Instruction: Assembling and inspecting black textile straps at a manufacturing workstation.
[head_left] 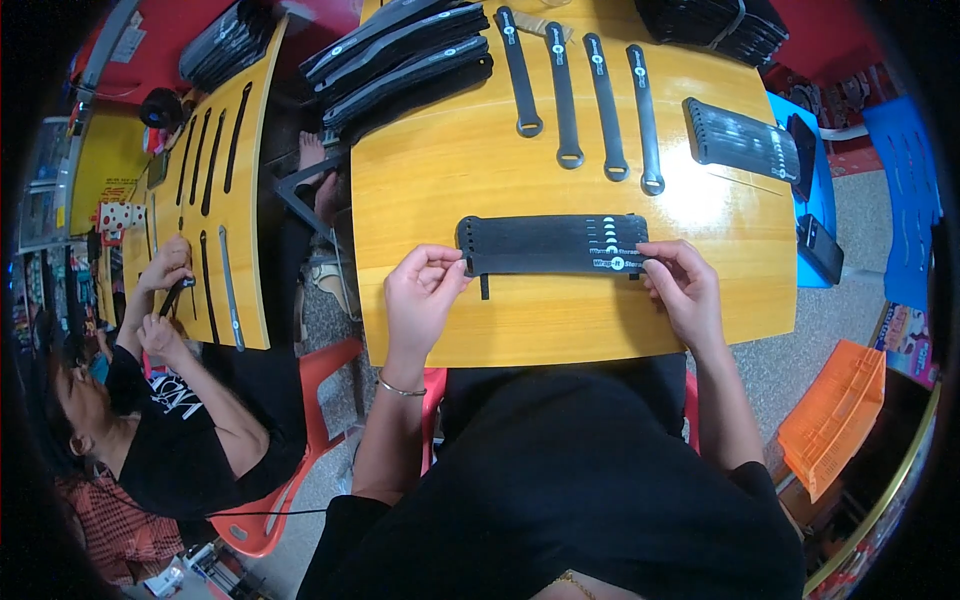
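Note:
In front of me a fanned stack of black straps (540,246) lies crosswise on the table, rounded slotted ends to the left, white print near the right end. My left hand (424,300) pinches the near strap's left end between thumb and fingers. At the opposite end my right hand (690,296) has its thumb and fingers closed on the same strap. Short black tabs stick out below the stack near both ends. Farther off, several single straps (566,100) lie side by side, slotted ends toward me. Another overlapped bundle of straps (742,142) sits to their right.
High piles of black straps (400,65) stand at the table's far left, with a tied bundle (715,25) at the far right. Beyond the wooden table's (450,340) right edge are a phone (820,250) and an orange crate (833,420). A co-worker (190,400) handles straps at the left table.

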